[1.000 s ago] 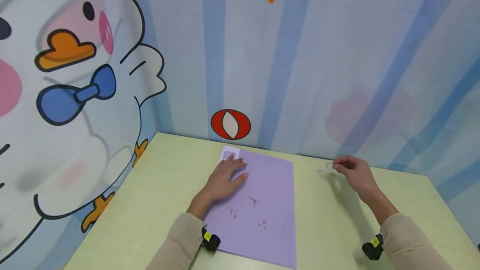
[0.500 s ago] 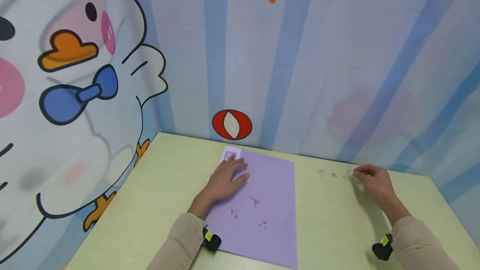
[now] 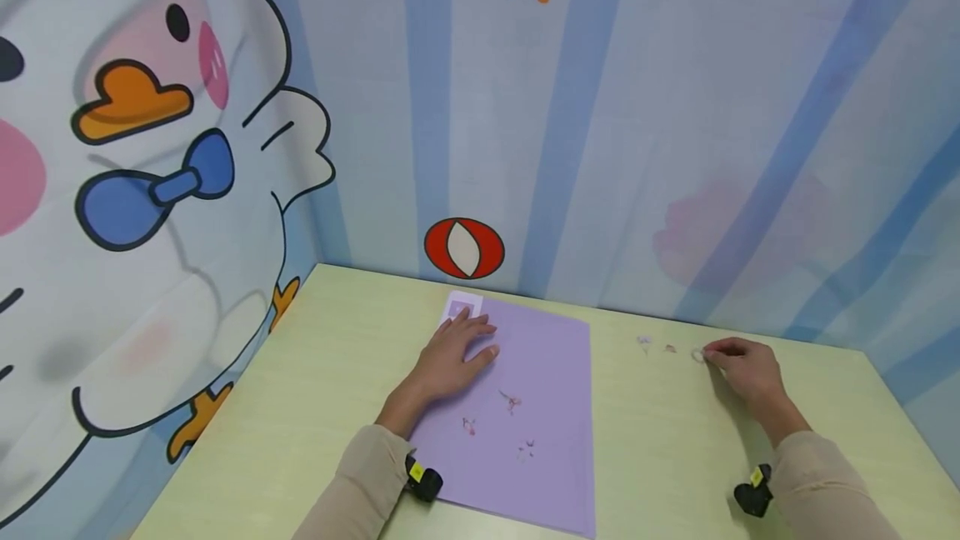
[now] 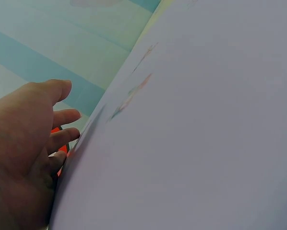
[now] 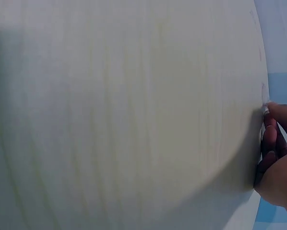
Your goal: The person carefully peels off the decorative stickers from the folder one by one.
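Note:
My left hand (image 3: 452, 357) lies with fingers spread on the upper left of a purple sheet (image 3: 547, 373), fingertips at a small white card (image 3: 453, 302) with a purple square. The left wrist view shows this hand (image 4: 38, 129) at the sheet's edge. Three small flower-patterned pieces, one a pink flower with a stem (image 3: 512, 401), lie on the sheet. Toward the table's back right, my right hand (image 3: 750, 367) pinches a small, pale, ring-shaped piece (image 3: 698, 355) between thumb and finger, close over the table. In the right wrist view, the fingertips mostly hide it.
Left of the right hand, a pale purple flower piece (image 3: 644, 344) and a tiny reddish piece (image 3: 671, 348) lie on the light yellow table (image 3: 300, 407). A blue-striped cloth wall (image 3: 495, 123) with a cartoon duck (image 3: 150, 290) borders the back and left.
My right hand has carried the ring-shaped piece rightward, away from the other two small pieces, then slightly lower toward the table. The left hand stays put on the sheet.

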The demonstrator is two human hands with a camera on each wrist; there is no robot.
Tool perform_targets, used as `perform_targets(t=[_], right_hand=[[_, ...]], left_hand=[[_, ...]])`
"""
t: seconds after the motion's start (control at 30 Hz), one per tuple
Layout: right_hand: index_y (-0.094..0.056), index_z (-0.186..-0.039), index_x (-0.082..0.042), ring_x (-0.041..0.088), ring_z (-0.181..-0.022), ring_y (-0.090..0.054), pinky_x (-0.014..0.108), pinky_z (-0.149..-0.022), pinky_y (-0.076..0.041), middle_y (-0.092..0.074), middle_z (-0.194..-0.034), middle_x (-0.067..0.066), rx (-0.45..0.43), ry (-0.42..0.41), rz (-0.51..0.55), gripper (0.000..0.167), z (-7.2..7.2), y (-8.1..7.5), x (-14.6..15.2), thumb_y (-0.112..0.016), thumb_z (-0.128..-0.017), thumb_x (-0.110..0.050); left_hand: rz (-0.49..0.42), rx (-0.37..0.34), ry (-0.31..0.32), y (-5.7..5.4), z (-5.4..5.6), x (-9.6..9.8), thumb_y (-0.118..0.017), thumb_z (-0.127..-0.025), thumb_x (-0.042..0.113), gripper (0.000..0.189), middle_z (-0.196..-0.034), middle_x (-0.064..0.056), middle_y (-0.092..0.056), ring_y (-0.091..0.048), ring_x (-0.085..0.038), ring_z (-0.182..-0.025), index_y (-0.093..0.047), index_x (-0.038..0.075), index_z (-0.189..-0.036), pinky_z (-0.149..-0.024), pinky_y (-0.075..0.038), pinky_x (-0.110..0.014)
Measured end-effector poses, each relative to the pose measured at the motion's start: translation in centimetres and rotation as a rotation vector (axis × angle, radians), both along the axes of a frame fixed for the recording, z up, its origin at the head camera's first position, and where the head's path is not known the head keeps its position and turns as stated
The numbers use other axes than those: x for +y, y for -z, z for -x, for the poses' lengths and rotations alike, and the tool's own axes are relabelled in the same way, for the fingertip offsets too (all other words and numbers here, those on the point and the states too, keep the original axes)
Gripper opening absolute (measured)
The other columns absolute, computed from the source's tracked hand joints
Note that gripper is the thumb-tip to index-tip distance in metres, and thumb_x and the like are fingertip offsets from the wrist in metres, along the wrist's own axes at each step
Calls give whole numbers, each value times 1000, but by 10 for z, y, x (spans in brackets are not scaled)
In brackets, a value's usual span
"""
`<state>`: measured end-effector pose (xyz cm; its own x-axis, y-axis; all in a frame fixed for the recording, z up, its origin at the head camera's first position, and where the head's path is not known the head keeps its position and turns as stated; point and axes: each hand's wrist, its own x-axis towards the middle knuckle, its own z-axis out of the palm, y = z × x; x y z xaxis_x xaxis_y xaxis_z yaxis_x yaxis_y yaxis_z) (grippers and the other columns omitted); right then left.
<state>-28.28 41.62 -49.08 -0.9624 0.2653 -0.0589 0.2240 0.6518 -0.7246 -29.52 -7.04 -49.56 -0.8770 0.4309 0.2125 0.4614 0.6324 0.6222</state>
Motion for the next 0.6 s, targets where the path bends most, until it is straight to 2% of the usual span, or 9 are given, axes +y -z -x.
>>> perform_targets(t=[0.17, 0.43, 0.6], right_hand=[[-68, -136, 5, 50, -133, -49, 52, -94, -51, -56, -144, 32, -4, -7, -2, 40, -4, -2, 0, -59, -110, -25], [-58, -146, 7, 52, -139, -44, 58, -102, -48, -46, -153, 34, -37, -63, 53, 49, -9, -6, 3, -54, -112, -29], [-53, -149, 8, 53, -141, -42, 63, -108, -44, -42, -155, 35, -61, -67, 82, 56, -10, -7, 3, -49, -113, -35]], left_hand=[[-2, 6, 0, 1, 0, 0, -58, -108, 35, 47, -161, -14, -50, -23, -37, -160, -63, 7, -146, -130, -14, -54], [-3, 16, 3, 3, 1, 0, -57, -108, 34, 47, -161, -14, -49, -23, -37, -160, -63, 7, -146, -130, -15, -55], [-26, 23, 7, 4, 1, -1, -58, -108, 32, 46, -160, -16, -51, -25, -39, -159, -63, 4, -144, -129, -15, -56]])
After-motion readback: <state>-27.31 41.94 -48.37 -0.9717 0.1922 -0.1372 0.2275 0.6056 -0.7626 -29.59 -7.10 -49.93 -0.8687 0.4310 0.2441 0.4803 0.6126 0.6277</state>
